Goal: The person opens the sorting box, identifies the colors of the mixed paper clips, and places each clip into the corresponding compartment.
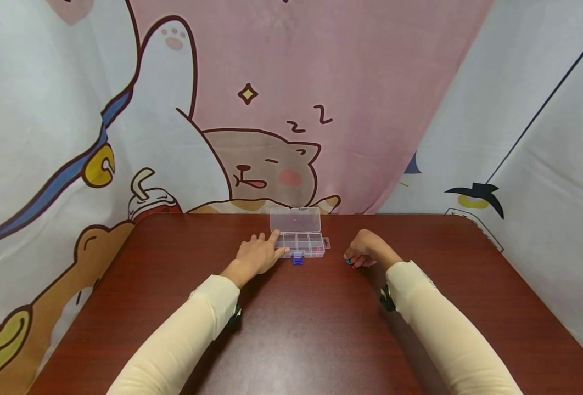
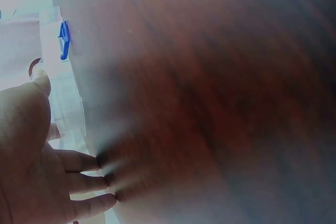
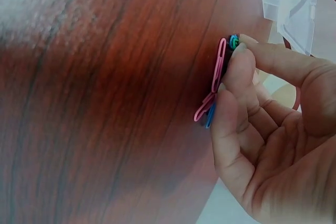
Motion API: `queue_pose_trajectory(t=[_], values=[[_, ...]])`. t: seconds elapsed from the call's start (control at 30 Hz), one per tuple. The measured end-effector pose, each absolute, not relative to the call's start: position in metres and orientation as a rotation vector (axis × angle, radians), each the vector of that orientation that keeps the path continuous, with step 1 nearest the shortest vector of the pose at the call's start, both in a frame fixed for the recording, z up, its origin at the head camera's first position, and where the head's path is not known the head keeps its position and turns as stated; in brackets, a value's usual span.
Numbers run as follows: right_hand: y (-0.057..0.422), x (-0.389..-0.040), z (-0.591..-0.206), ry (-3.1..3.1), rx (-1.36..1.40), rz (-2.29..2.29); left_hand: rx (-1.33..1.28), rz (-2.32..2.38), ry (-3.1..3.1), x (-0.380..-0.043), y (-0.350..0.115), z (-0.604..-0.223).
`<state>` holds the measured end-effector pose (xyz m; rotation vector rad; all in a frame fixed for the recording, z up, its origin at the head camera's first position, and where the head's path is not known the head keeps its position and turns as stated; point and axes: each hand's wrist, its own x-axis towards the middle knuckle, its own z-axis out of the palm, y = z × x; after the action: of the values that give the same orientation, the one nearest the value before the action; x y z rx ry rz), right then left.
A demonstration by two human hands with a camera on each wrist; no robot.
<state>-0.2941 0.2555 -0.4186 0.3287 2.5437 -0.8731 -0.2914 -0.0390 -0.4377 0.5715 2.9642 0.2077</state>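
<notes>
A clear plastic compartment box [image 1: 297, 252] stands on the table, its lid [image 1: 295, 220] tipped up at the back and its blue latch [image 1: 297, 260] at the front. My left hand [image 1: 257, 255] rests at the box's left end with fingers spread, thumb over the front rim and forefinger along the left side. To the right of the box, my right hand [image 1: 365, 248] pinches blue and green paper clips [image 3: 234, 41] between thumb and forefinger. Pink paper clips [image 3: 219, 65] and a blue paper clip [image 3: 210, 116] lie at its other fingertips, close over the tabletop.
Something pink [image 1: 318, 250] shows in the box's front right compartment. A hanging tab [image 1: 326, 242] sticks out of the box's right end. The brown wooden table [image 1: 301, 329] reaches back to a cartoon-printed curtain [image 1: 370, 82].
</notes>
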Motion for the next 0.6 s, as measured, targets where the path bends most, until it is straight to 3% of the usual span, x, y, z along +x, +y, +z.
queue_pose_trajectory(t=[0.6], values=[[0.2563,-0.2971,-0.4129,2.433,0.367,-1.007,0.568,0.203,2.991,-0.2936,-0.0396,-0.4414]])
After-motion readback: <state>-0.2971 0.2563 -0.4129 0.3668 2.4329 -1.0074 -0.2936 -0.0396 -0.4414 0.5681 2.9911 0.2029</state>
